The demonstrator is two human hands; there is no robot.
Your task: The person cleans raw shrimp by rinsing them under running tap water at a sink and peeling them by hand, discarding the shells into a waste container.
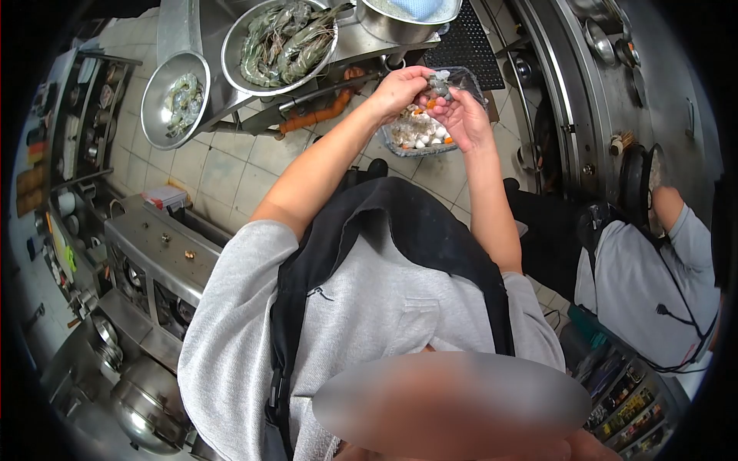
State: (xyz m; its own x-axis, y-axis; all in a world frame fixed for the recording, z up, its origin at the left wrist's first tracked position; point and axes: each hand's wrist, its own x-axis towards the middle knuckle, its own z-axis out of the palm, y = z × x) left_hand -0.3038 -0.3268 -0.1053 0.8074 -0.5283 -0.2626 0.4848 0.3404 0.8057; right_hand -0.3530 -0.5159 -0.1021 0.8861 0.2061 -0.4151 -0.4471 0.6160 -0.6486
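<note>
We have a greyish shrimp [439,81], partly hidden by fingers, held in the air above a lined bin [427,150]. Our left hand [401,91] pinches it between thumb and fingers; our right hand [463,117] grips it from the other side, fingers curled close. We judge the step in hand to be peeling, and the next move to call for a firm hold on the meat while the shell is pulled off over the bin. Below, the bin holds pale scraps [415,127] with white and orange bits.

To our left, a large steel bowl [228,58] of whole prawns [288,44] stands on the steel counter [352,48]; just beside it, a smaller bowl [156,104] holds paler, seemingly peeled shrimp [184,106]. Beyond lie the tiled floor [201,173], a black mat [461,52], a stove [157,238] and, to our right, a co-worker [646,265] in grey.
</note>
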